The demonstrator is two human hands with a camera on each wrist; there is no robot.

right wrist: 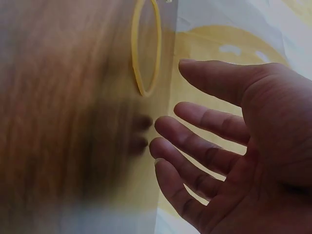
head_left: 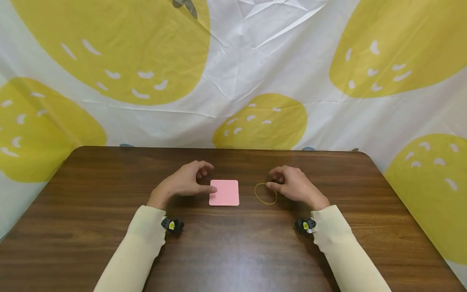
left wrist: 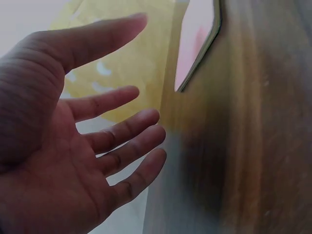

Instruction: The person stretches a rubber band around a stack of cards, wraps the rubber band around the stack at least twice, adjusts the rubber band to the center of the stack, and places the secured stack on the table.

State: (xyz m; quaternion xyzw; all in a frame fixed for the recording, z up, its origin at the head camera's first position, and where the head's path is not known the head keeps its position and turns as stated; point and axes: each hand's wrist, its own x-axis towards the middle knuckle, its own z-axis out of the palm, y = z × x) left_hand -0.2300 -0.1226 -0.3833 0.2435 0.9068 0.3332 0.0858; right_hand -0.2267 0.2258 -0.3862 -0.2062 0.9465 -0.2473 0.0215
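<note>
A pink square pad with rounded corners (head_left: 224,193) lies flat on the brown wooden table. My left hand (head_left: 187,179) is just left of it, its thumb over the pad's left edge in the head view. In the left wrist view this hand (left wrist: 83,131) is apart from the pad (left wrist: 197,36), fingers spread and holding nothing. To the right of the pad lies a thin yellow rubber band (head_left: 256,196) in a loose oval. My right hand (head_left: 293,184) hovers beside it; the right wrist view shows relaxed fingers and a gap between thumb and band (right wrist: 135,53).
The wooden table (head_left: 233,247) has rounded far corners. Behind it hangs a white cloth with yellow fruit shapes (head_left: 260,121), meeting the table's back edge. A small black device sits at the left wrist (head_left: 172,225) and another at the right wrist (head_left: 305,225).
</note>
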